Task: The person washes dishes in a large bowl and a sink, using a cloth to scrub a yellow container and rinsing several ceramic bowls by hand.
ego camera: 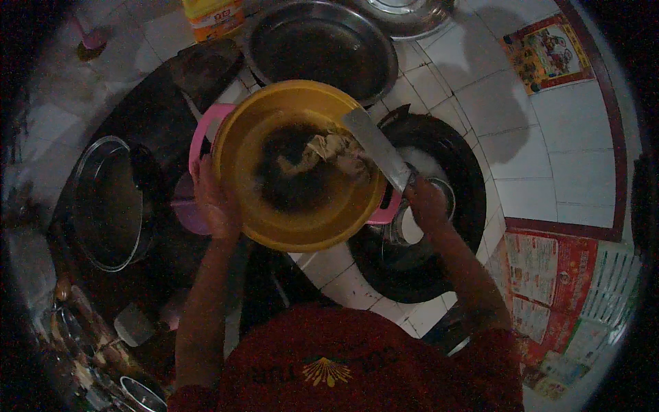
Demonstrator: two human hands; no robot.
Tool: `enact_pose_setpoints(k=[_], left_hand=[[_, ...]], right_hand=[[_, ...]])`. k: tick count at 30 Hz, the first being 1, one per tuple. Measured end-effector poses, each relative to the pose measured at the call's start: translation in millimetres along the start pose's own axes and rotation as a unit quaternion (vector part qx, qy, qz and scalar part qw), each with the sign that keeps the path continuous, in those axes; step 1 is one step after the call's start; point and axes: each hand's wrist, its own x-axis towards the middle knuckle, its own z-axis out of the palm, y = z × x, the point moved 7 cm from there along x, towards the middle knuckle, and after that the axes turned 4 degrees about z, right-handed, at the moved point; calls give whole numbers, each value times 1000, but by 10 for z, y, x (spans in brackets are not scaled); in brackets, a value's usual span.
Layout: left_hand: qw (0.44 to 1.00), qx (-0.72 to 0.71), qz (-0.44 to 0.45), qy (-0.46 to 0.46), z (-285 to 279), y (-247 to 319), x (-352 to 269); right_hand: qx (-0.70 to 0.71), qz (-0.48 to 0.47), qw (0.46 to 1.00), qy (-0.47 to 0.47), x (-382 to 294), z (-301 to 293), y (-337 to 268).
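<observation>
A round yellow basin (293, 234) is held up in front of me. Its inside is dark in the middle, and pale, crumpled food pieces (334, 147) lie there; their kind cannot be told. My left hand (213, 201) grips the basin's left side, beside a pink handle (203, 131). My right hand (427, 203) is closed around the handle of a cleaver (378, 147), whose wide metal blade reaches over the basin's right rim. A second pink handle (387, 211) shows below the blade, near my right hand. Whether that hand also touches the basin is unclear.
Beyond the basin stands a wide dark metal pan (319, 51), with a metal lid (412, 15) behind it. A black wok (468, 170) sits on the tiled counter at right. At left are a glass-rimmed pot (108, 206) and a dark surface. A yellow container (213, 18) stands at the back.
</observation>
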Motion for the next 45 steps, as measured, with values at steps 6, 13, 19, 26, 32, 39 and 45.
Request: enact_pose_setpoints(k=[6,13,19,26,32,39,45], left_hand=[[999,31,-4,-19,101,-72,-43],[999,33,-25,-24,-34,15,21],[992,-51,-82,-84,35,84,111],[1000,-7,-5,-6,50,-171,0],[976,-188,-103,-45,-100,162,276],[998,47,24,-14,34,-70,-43],[999,-3,-27,-36,-9,66,118]], right_hand=[[-230,-94,968,26,319,-287,406],[-136,-22,990,-36,571,-552,480],[-272,-125,910,288,745,-1653,1976],[-3,-131,991,29,428,-739,495],[-12,-130,991,-19,573,-605,210],[-45,-141,989,-30,695,-548,264],[-74,-125,989,-3,843,-723,344]])
